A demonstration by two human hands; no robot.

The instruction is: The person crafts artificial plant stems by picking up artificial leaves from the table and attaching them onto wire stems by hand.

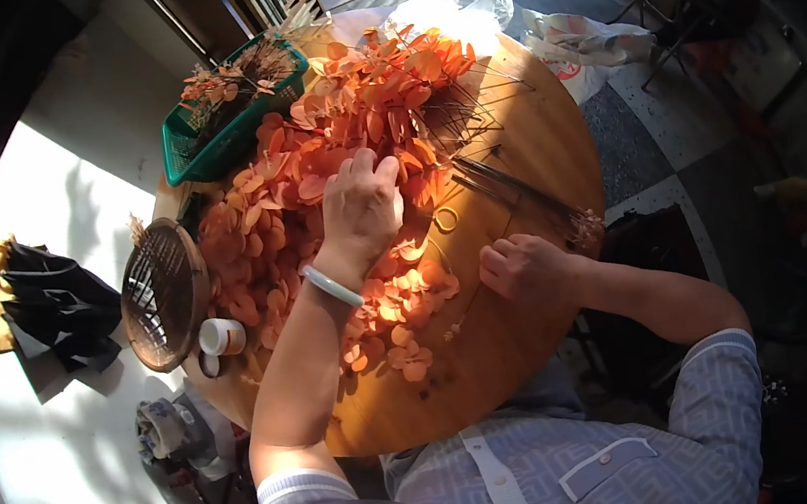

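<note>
My left hand (363,207), with a pale bangle (332,287) on its wrist, reaches into a heap of orange leaf sprays (248,216). Its fingers are bent and pressed together on the leaves; their tips are partly hidden. My right hand (527,269) rests low over the wooden table, fingers curled closed. A thin stem seems to run toward it from the nearer leaves, but what its fingers hold is hidden. Between the hands lies a small yellow ring (446,220), perhaps tape or a band. Dark bare stems (507,189) lie beyond my right hand.
The round wooden table (549,123) carries a green basket (211,160) with dried sprays, a woven basket (165,296) and a white jar (222,336) at the left. Clear plastic bags (589,38) lie at the far edge. A dark folded umbrella-like bundle (57,305) is at the left.
</note>
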